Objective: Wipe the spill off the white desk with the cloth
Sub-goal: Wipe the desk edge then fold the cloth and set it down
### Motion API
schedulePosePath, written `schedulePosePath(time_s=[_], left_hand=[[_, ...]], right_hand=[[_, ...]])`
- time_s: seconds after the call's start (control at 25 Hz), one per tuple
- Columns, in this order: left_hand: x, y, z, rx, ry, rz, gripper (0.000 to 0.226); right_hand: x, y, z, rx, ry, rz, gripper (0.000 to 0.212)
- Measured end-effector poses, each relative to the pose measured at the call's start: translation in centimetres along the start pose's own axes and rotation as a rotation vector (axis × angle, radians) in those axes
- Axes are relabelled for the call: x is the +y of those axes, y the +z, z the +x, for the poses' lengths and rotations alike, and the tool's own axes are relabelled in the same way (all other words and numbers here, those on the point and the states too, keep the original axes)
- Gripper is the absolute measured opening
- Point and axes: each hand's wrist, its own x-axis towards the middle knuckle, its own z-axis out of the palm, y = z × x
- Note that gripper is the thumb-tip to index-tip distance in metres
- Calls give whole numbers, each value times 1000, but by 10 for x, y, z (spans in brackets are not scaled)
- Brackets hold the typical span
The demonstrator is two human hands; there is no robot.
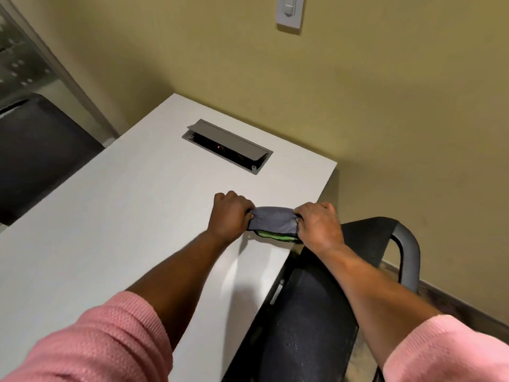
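A grey cloth [271, 220] with a green and black edge is stretched between both hands just above the right edge of the white desk [110, 216]. My left hand [230, 215] grips its left end and my right hand [319, 226] grips its right end. Both fists are closed on the fabric. A faint wet-looking sheen [234, 274] shows on the desk below the cloth; I cannot tell if it is the spill.
A grey cable hatch [228, 146] with its lid raised is set into the desk near the wall. A black mesh office chair [316, 312] stands at the desk's right edge. A dark seat [38, 150] is at the left. A light switch [290, 11] hangs on the wall.
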Motion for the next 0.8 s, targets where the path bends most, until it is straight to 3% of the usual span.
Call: schedulePosePath(time_s=[0.28,0.8], left_hand=[[-13,35,67,-73,79,73,25],[-12,89,176,112,95,9,20]], right_hand=[[21,32,42,-55,99,-61,19],[66,66,119,67,126,-232,22]])
